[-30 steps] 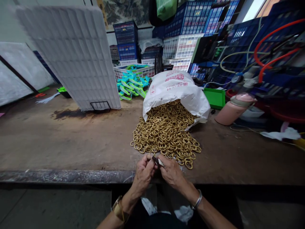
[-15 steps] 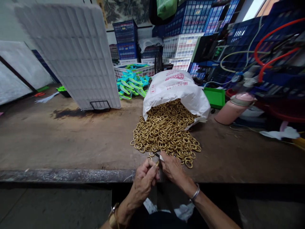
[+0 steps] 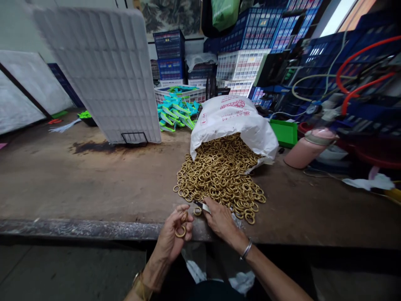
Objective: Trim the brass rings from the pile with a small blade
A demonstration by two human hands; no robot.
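Observation:
My left hand [image 3: 171,235] is half turned up at the table edge, its fingers curled around a brass-coloured ring [image 3: 180,237]. Another brass-coloured bit shows between the fingertips. My right hand [image 3: 222,221] rests at the front of a heap of rings [image 3: 219,179], closed on a small knife-like tool [image 3: 205,207] with a dark tip and a whitish part; its exact kind is unclear. Just under the dark tip, a single ring [image 3: 197,211] lies on the tabletop. Rings spill from the mouth of a white sack [image 3: 230,115] with red print.
On the brown table [image 3: 140,184] stand a tall white ribbed panel [image 3: 103,75] at left and a pink bottle [image 3: 308,148] at right. A green tray [image 3: 284,133] and turquoise-green plastic parts [image 3: 177,113] lie behind. Stacked crates [image 3: 242,65] fill the back.
My hands have moved apart: the left one went left and turned up, showing the ring. My right hand shifted slightly left and down with the tool. The view tilted a little.

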